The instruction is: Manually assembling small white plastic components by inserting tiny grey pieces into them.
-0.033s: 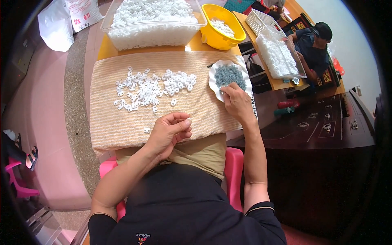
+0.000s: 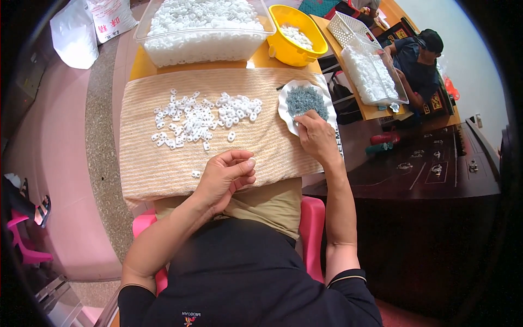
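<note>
On the striped cloth (image 2: 147, 169), small white plastic pieces with two holes (image 2: 199, 122) lie in a loose heap. My left hand (image 2: 223, 177) is closed in a pinch nearer to me, with a bit of a small white piece (image 2: 253, 160) showing at the thumb and fingertips. One more white two-hole piece (image 2: 196, 174) rests just left of that hand. To the right, my right hand (image 2: 318, 140) reaches over the near rim of a white scalloped plate (image 2: 284, 109). Its fingers are pinched together at the small grey screw-like pieces (image 2: 306, 102) heaped there; whatever they grip is hidden.
A clear tub (image 2: 204, 52) full of white pieces stands behind the cloth, beside a yellow basin (image 2: 294, 53). At the right, a person (image 2: 419, 68) sits by another tub of white pieces (image 2: 370, 76). A dark carved tabletop (image 2: 414, 169) extends at right.
</note>
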The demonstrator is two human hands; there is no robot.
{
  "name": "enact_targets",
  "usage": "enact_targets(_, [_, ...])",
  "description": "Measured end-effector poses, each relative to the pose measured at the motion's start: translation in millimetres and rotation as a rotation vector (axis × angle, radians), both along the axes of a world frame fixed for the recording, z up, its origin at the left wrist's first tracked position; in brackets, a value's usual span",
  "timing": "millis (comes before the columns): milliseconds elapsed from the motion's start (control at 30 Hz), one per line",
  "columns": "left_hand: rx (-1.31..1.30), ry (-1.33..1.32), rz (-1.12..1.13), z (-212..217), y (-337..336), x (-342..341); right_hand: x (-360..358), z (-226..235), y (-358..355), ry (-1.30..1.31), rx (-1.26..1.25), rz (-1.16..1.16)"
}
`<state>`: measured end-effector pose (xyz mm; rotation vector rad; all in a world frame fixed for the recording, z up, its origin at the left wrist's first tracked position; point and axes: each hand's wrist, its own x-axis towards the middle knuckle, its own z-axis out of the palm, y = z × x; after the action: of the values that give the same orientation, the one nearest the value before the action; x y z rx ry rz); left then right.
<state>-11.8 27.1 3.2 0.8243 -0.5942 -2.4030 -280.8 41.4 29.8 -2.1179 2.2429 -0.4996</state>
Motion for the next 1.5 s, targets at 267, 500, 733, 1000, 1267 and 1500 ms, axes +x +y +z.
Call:
enact_targets(267, [0.001, 0.009, 0.007, -1.8, 0.3, -0.8, 1.3, -1.0, 0.7, -0.032, -0.016, 0.012])
enact_targets(500, [0.001, 0.001, 0.007, -2.4, 0.5, -0.7, 12.7, 4.9, -9.0, -0.043, -0.071, 0.013])
enact_targets(733, [0.015, 0.006, 0.008, -3.5, 0.3, -0.7, 17.8, 0.2, -12.9, 0.034, -0.004, 0.010])
enact_targets(1000, [0.016, 0.012, 0.008, -3.3, 1.1, -1.3, 19.6, -5.5, -8.1, -0.030, -0.106, 0.012])
enact_targets(1267, [0.006, 0.005, 0.006, -2.0, 1.8, -1.8, 23.7, -12.9, -7.4, -0.064, -0.202, 0.020])
enact_targets(1500, [0.005, 0.007, 0.011, -2.8, 2.1, -1.6, 30.0, -18.0, -14.6, -0.062, -0.237, -0.006])
